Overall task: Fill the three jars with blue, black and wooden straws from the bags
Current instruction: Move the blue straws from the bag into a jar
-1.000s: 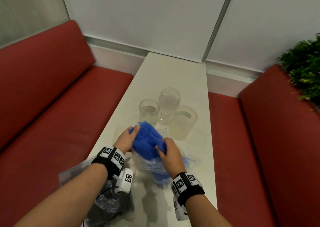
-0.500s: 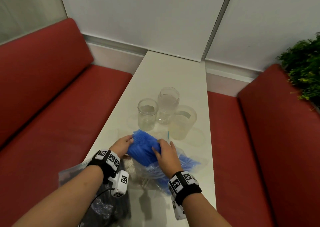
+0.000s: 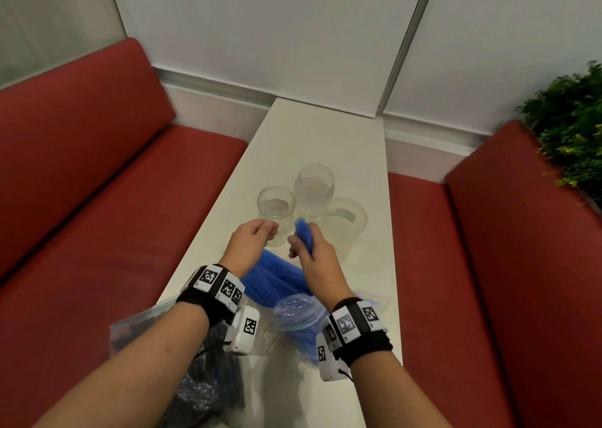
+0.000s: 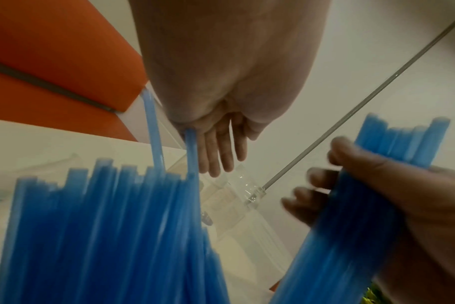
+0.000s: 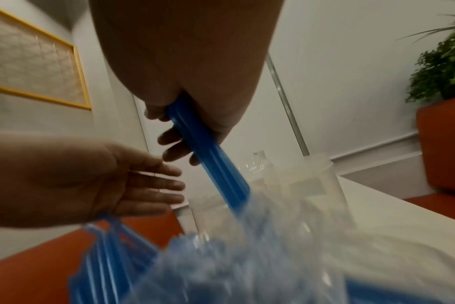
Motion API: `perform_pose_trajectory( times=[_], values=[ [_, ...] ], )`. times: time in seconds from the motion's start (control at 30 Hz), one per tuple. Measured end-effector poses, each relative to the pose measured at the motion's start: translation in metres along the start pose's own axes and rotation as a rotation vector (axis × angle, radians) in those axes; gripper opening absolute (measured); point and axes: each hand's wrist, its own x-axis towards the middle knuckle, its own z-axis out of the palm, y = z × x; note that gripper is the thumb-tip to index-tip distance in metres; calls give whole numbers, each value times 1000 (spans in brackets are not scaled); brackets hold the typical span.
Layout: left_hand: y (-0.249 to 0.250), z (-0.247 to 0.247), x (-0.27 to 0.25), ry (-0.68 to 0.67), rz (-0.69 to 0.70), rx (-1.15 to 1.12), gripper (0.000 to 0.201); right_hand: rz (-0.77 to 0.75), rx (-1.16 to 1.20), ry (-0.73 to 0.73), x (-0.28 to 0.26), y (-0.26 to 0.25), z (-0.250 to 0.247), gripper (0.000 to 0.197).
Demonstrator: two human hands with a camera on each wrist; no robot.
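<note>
Head view: three jars [image 3: 314,184] unfilled; blue straws [image 3: 277,281] half in bag [image 3: 298,313]

Three clear jars [image 3: 276,206], two hands [image 3: 250,243], two straw bags [image 3: 293,313], one plant [image 3: 573,127]

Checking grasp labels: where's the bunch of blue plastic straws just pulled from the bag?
In the head view, the blue straw bunch is gripped in the right hand, raised just before the three clear jars.
</note>
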Motion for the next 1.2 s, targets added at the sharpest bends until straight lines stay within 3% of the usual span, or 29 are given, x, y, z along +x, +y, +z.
perform_pose_trajectory(
  times=[0.3, 0.5, 0.6, 0.7, 0.8, 0.93, 1.07, 1.2],
  values=[
    [-14, 3, -1, -197, -31, 223, 28, -36, 317, 248, 23, -49, -33, 8],
    [-6, 12, -7, -114, -18, -41, 27, -112, 496, 340, 27, -85, -56, 8],
    [11, 24, -11, -171, -203, -355, 38, -177, 645, 354, 26, -104, -61, 8],
    [23, 30, -14, -379, -519, -807, 59, -218, 676, 334, 27, -115, -59, 8],
    [33, 33, -20, -450, -680, -1123, 54, -204, 577, 314, 24, -113, -53, 11],
    [40, 40, -25, -411, -727, -1084, 29, -180, 519, 304, 21, -107, -51, 17],
    [37, 43, -27, -400, -795, -993, 26, -140, 524, 250, 21, -103, -48, 23],
    [36, 46, -33, -485, -861, -927, 23, -93, 547, 209, 21, -98, -45, 32]
  ],
)
